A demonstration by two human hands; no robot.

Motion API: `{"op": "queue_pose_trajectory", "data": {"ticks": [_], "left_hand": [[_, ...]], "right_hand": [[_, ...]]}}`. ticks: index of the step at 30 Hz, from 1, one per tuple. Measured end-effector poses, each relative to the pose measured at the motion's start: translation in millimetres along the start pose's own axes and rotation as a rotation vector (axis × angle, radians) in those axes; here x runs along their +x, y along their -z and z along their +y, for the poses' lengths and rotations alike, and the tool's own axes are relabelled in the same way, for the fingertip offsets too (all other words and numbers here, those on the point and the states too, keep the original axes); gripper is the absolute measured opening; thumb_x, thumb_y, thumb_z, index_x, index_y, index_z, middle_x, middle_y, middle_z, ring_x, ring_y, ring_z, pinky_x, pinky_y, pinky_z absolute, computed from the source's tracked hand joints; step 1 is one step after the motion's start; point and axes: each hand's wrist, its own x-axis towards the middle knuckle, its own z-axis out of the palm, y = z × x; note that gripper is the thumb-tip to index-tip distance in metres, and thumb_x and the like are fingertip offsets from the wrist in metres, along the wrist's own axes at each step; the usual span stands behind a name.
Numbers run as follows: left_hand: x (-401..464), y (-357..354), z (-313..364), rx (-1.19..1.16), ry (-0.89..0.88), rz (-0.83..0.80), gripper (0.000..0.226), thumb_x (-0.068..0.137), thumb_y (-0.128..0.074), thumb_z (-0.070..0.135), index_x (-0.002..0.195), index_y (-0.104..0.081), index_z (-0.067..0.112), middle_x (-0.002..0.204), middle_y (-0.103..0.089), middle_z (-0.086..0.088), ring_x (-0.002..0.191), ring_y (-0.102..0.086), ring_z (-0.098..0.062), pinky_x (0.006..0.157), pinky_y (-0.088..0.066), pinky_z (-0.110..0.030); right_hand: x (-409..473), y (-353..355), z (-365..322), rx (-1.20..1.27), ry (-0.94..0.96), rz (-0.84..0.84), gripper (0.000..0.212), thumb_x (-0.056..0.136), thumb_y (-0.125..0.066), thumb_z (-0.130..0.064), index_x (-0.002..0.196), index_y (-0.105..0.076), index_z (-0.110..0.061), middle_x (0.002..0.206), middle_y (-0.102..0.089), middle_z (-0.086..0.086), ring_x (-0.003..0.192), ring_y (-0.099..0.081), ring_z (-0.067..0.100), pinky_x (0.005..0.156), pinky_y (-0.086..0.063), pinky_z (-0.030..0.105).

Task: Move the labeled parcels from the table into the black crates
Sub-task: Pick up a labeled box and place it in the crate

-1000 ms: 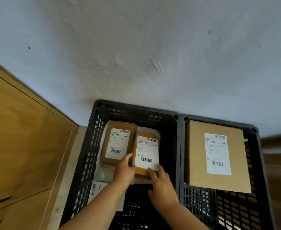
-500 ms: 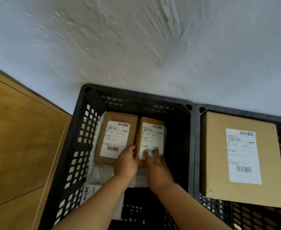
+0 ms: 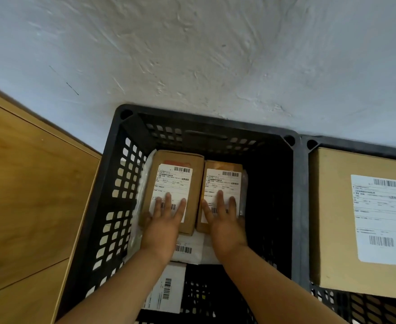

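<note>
Two small brown labeled parcels lie side by side in the left black crate (image 3: 295,183). My left hand (image 3: 164,220) presses flat, fingers straight, on the left parcel (image 3: 178,169). My right hand (image 3: 225,220) lies flat on the right parcel (image 3: 222,174), which is more orange. Under them lie white bagged parcels (image 3: 187,250), and a white labeled box (image 3: 169,288) sits nearer me. The right black crate (image 3: 309,146) holds a large tan labeled box (image 3: 337,218).
A white plastered wall (image 3: 192,54) runs just behind both crates. A wooden cabinet (image 3: 29,195) stands right against the left crate's side. The right part of the left crate's floor is dark and bare.
Both hands slid forward from the parcels' near edges onto their tops and flattened out. The orange parcel settled level beside the brown one. The view moved closer.
</note>
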Motion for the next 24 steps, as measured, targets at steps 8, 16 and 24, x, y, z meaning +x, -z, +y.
{"op": "queue_pose_trajectory", "data": {"ticks": [8, 16, 24], "left_hand": [[13.5, -2.3, -3.5, 0.082, -0.053, -0.084, 0.087, 0.097, -0.046, 0.021, 0.134, 0.033, 0.029, 0.149, 0.028, -0.016, 0.144, 0.006, -0.038, 0.112, -0.026, -0.05], [4.1, 32.6, -7.0, -0.036, -0.067, -0.272, 0.093, 0.092, -0.058, 0.02, 0.147, 0.016, 0.034, 0.155, 0.023, -0.011, 0.145, 0.01, -0.033, 0.117, -0.019, -0.046], [-64.3, 112.1, -15.1, -0.171, -0.08, -0.058, 0.07, 0.094, -0.049, 0.018, 0.151, -0.01, 0.029, 0.159, -0.004, -0.008, 0.145, -0.013, -0.028, 0.116, -0.025, -0.04]], "right_hand": [[10.0, -6.0, -4.1, -0.119, -0.032, 0.02, 0.089, 0.093, -0.051, -0.016, 0.15, 0.016, -0.028, 0.154, 0.025, 0.018, 0.142, 0.011, 0.045, 0.111, -0.023, 0.056], [-7.4, 22.1, 4.9, -0.114, 0.019, -0.102, 0.086, 0.092, -0.05, -0.017, 0.151, 0.012, -0.031, 0.155, 0.027, 0.008, 0.143, 0.017, 0.038, 0.117, 0.0, 0.051], [-94.7, 86.6, 13.4, -0.072, 0.101, 0.262, 0.093, 0.089, -0.06, -0.015, 0.151, 0.008, -0.027, 0.156, 0.025, 0.008, 0.146, 0.003, 0.031, 0.117, -0.015, 0.044]]}}
